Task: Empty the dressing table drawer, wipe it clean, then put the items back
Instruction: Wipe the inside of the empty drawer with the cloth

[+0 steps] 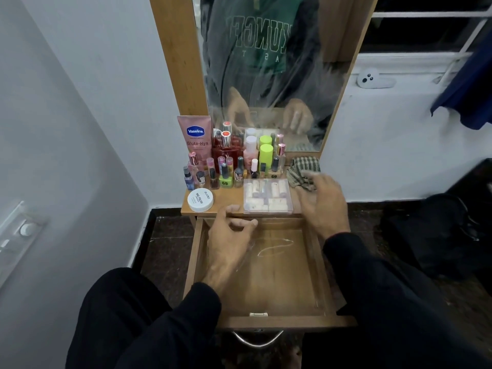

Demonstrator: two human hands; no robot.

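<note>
1. Drawer [266,275] pulled out toward the person, below the table top [229,194]. Looks bare inside, with faint smear marks on its floor.
2. Cloth [303,171] bunched up on the table top, past the drawer's back right corner, up against the mirror frame.
3. Clear box [267,196] on the table top just past the drawer's back edge, touching or nearly touching the cloth's left side.
4. White tub [200,199] past the drawer's back left corner. Many small bottles [234,166] farther back, between the box and the mirror [266,62].
5. Right hand [319,201] above the drawer's back right corner, fingers spread and loose, holding nothing, tips at or just short of the cloth. Blurred, so touch hard to tell.
6. Left hand [229,235] over the drawer's back left part, fingers loosely curled, thumb near the table edge, holding nothing.
7. Probably at the end of emptying, wiping not yet begun.
8. Key point for the next move: cloth lies back and to the right of the drawer, so much nearer the right hand than the left.
9. No clear long side to the cloth, just a lump, so likely a grab from above, then a pull back down into the drawer.
10. Worth care: box sits close beside the cloth and could get bumped.
</note>
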